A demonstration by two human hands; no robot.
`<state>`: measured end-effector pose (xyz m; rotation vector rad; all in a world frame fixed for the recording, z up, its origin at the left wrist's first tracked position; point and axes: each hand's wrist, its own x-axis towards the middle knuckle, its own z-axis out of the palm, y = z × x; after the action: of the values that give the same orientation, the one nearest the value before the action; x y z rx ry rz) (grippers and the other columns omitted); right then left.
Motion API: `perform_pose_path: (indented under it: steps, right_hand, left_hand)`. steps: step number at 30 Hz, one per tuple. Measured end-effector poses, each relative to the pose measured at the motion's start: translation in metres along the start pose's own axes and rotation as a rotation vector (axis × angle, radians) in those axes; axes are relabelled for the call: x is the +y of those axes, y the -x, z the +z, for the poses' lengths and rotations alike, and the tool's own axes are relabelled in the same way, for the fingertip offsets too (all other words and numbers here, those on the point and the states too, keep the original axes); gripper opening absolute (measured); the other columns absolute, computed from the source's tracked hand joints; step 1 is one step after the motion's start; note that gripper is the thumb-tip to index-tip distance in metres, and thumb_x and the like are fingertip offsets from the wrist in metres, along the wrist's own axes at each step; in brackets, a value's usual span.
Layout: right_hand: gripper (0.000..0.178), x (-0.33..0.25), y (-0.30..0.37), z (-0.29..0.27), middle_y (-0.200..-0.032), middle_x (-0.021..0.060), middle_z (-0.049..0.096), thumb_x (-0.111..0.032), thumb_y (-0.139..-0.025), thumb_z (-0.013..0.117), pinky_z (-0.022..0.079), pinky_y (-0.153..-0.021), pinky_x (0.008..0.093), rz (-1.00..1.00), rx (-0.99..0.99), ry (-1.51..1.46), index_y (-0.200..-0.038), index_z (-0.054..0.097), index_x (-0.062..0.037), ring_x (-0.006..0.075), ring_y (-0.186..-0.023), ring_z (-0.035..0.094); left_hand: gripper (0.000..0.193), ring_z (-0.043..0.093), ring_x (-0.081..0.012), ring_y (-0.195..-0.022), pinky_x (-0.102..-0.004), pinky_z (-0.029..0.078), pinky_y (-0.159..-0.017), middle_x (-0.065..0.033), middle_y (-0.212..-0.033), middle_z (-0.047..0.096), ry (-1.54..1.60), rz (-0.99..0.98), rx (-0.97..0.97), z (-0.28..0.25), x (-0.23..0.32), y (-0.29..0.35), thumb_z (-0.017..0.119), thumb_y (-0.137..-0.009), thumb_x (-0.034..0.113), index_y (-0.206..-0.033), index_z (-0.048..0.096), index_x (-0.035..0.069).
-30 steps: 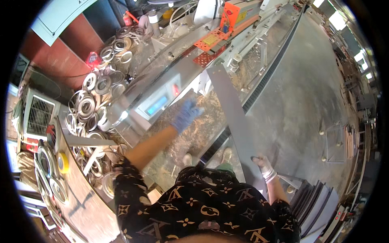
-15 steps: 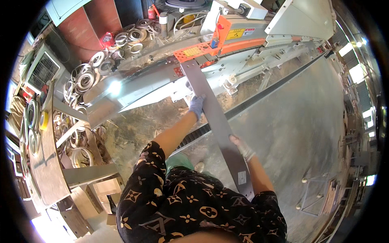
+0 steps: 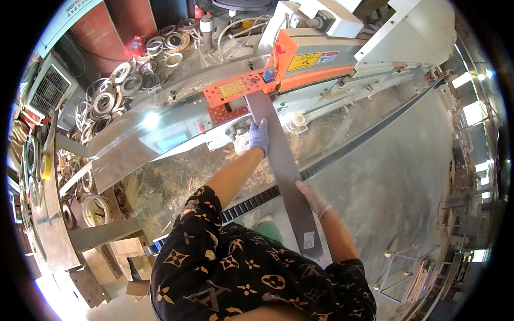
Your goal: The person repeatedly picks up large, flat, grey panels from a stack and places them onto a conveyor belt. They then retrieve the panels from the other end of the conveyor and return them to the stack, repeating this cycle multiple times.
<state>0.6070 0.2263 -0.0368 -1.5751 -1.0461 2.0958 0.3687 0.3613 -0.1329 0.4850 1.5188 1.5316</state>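
Note:
A long, narrow grey-brown board (image 3: 287, 172) with a white label at its near end is held level between my hands. My left hand (image 3: 258, 138), in a pale glove, grips the board's left edge toward its far end. Lower down, my right hand (image 3: 313, 198), gloved as well, is closed on the right edge, its underside fingers hidden beneath the board. The far end of the board reaches the perforated orange plate (image 3: 227, 89) of a long machine (image 3: 316, 51), its tip partly hidden there.
Rolls of edging strip (image 3: 107, 101) lie heaped at the left and far left. A dark roller track (image 3: 369, 132) crosses the floor diagonally. Cardboard boxes (image 3: 128, 251) sit at lower left, and a wheeled metal frame (image 3: 399, 270) stands at lower right.
The board has moved forward, with its far end now at the orange plate's edge and partly under it. Both hands have kept their hold, and the machine looks nearer.

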Motion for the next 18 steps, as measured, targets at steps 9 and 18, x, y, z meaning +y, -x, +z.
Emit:
perform_pose_path:
  steps: [9, 18]
  right_hand:
    - [0.051, -0.013, 0.017, -0.062, -0.093, 0.005, 0.062, -0.043, -0.083, 0.062, 0.048, -0.068, 0.0261, 0.074, 0.097, 0.122, -0.106, 0.059, 0.0024, 0.0125, -0.079, 0.058]
    - [0.046, 0.007, 0.004, -0.072, -0.089, 0.0025, 0.059, -0.042, -0.082, 0.065, 0.045, -0.071, 0.0255, 0.015, 0.135, 0.034, -0.101, 0.059, -0.0007, 0.0105, -0.08, 0.052]
  left_hand:
    - [0.043, 0.055, -0.017, -0.092, -0.0308, 0.044, -0.081, -0.0076, -0.106, 0.061, 0.276, -0.045, 0.162, 0.049, 0.049, 0.036, 0.058, -0.088, 0.03, -0.12, 0.052, 0.003]
    - [0.031, 0.059, -0.016, -0.079, -0.0307, 0.051, -0.068, -0.0056, -0.098, 0.06, 0.451, -0.099, 0.133, 0.051, 0.029, 0.015, 0.059, -0.088, 0.024, -0.112, 0.054, 0.006]
